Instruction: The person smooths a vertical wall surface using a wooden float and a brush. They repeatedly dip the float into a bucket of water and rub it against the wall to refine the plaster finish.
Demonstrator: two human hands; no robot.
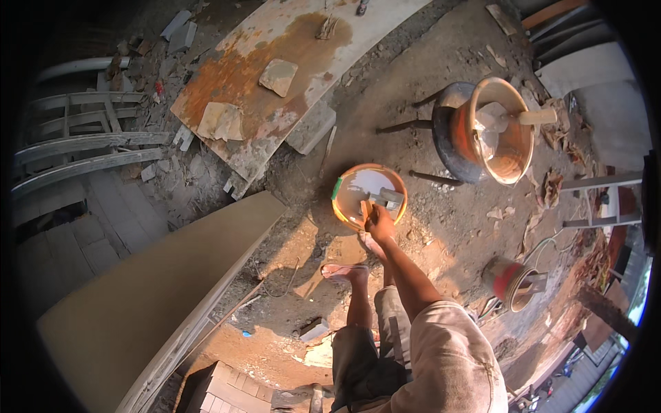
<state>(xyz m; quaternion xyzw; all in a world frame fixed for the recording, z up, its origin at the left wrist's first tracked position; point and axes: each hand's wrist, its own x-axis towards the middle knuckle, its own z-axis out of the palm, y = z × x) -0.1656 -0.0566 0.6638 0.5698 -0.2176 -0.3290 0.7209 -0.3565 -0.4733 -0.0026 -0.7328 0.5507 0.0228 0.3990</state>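
My right hand [380, 221] reaches over a round orange-rimmed bucket [340, 215] on the ground in front of my feet. Its fingers are closed around the wooden handle of a trowel [391, 199], whose grey flat blade lies inside the bucket. Pale, cloudy water [370, 182] fills part of the bucket, and a green patch marks its left rim. The hand covers part of the trowel's handle. My left hand is out of view.
A stained board [303, 82] bearing stone pieces lies ahead. To the right, an orange tub [463, 131] sits on a dark stool [447, 155]. Another bucket [497, 275] stands lower right. A large tan panel [158, 275] lies left, beyond rubble [186, 165].
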